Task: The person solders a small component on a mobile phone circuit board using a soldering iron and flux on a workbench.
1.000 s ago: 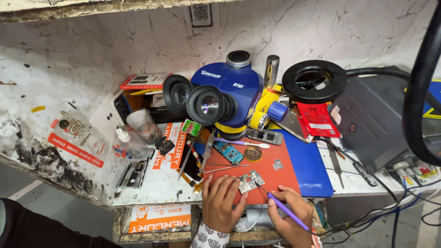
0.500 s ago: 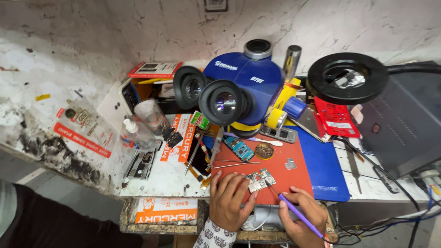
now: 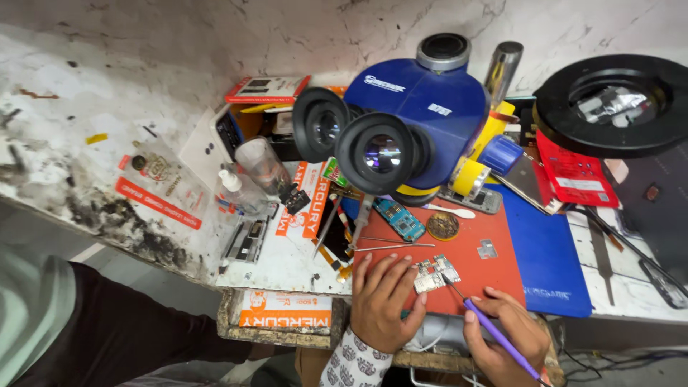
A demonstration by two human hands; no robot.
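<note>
- Hands work at the near edge of a red mat (image 3: 466, 269) on a cluttered white bench (image 3: 279, 265)
- Left hand (image 3: 383, 301) lies palm down on the mat, fingers spread, its fingertips pressing the left edge of a small circuit board (image 3: 436, 274); it pins the board rather than closing around it
- Right hand (image 3: 502, 337) is closed around a purple-handled tool (image 3: 494, 335), held like a pen; the thin metal tip reaches up and left to touch the near right corner of the board
- Circuit board sits flat on the red mat, near its front edge, between the two hands
- Farther back on the mat lie a blue-green circuit board (image 3: 400, 218), a round brown dish (image 3: 442, 226) whose contents are too small to make out, a small square metal piece (image 3: 487, 249) and a pair of tweezers (image 3: 394, 244)
- Blue mat (image 3: 548, 261) lies just right of the red one
- Blue stereo microscope (image 3: 408, 122) hangs over the far part of the mat, its two black eyepieces pointing toward the camera
- Clear plastic cup (image 3: 261, 163) stands tilted left of the microscope, beside a small clear bottle (image 3: 240, 192) with a white cap; I cannot tell what either holds
- Black ring light (image 3: 620, 104) rests at the far right
- Dark sleeve (image 3: 122, 330) crosses the near left corner
</note>
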